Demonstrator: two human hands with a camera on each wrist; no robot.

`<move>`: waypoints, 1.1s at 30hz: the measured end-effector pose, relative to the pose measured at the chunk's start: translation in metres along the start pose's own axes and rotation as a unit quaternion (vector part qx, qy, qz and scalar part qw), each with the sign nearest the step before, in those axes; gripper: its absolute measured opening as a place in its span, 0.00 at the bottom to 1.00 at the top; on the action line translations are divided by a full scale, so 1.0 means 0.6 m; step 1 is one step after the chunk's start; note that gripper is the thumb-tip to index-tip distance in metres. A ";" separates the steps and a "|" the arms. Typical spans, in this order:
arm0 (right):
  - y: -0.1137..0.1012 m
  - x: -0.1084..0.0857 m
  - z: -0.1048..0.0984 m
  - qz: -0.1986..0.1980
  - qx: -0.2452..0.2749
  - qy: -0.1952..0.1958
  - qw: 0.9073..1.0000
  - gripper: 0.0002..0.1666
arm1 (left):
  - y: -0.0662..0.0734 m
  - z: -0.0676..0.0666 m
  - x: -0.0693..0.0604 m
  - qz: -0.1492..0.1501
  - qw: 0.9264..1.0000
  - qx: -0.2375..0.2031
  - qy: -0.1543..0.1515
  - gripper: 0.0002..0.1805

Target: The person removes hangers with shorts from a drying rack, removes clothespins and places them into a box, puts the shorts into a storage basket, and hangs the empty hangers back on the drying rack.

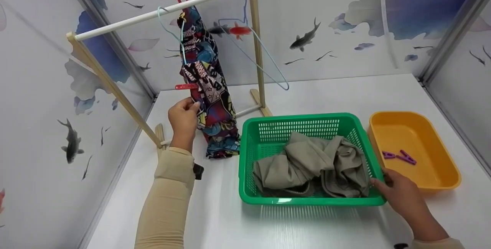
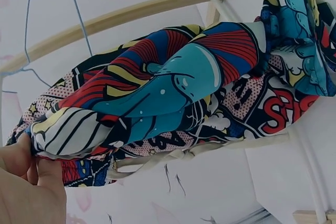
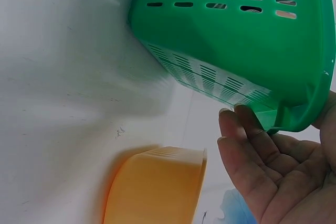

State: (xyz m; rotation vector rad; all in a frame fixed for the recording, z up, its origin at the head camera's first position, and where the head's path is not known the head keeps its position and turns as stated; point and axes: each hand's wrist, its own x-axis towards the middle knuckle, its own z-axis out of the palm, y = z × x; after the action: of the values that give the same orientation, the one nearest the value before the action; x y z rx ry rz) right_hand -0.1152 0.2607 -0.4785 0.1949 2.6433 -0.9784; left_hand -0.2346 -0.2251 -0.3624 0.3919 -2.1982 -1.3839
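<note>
Brightly patterned pants (image 1: 215, 91) hang from a pale green hanger (image 1: 165, 29) on the rack, their lower end reaching down near the table. My left hand (image 1: 183, 120) pinches their near edge between thumb and fingers, just under a red clothespin (image 1: 186, 86) clipped there. A pale drawstring (image 2: 157, 162) dangles along the cloth in the left wrist view. At the right, my right hand (image 1: 402, 195) holds the rim of a green basket (image 1: 307, 202), thumb above and fingers beneath the edge. Crumpled grey-khaki clothing (image 1: 307, 160) lies inside the basket.
The wooden rack has a white top bar (image 1: 126, 22). Another hanger, blue (image 1: 274, 63), hangs at its right end. A yellow tub (image 1: 433, 157) holds purple clothespins (image 1: 406, 157) beside the basket. Printed panels (image 1: 326, 22) stand behind and at the sides.
</note>
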 end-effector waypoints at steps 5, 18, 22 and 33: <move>-0.002 -0.002 0.002 -0.002 -0.003 0.009 1.000 0.47 | -0.014 -0.016 -0.007 0.032 0.999 0.043 0.004 0.08; -0.003 -0.004 0.001 0.000 0.000 0.005 1.000 0.48 | -0.058 -0.053 -0.019 0.053 0.991 0.116 0.046 0.06; -0.003 -0.004 0.002 0.002 0.000 0.001 1.000 0.48 | -0.074 -0.059 -0.024 0.061 0.989 0.118 0.061 0.04; -0.005 -0.006 0.001 -0.001 -0.001 0.004 1.000 0.48 | -0.105 -0.081 -0.036 0.091 0.985 0.074 0.127 0.07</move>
State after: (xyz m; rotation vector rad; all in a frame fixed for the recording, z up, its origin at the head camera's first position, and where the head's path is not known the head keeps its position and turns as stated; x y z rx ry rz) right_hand -0.1126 0.2577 -0.4760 0.1963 2.6524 -0.9768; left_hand -0.1912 -0.2785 -0.4077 0.3861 -2.0734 -1.0194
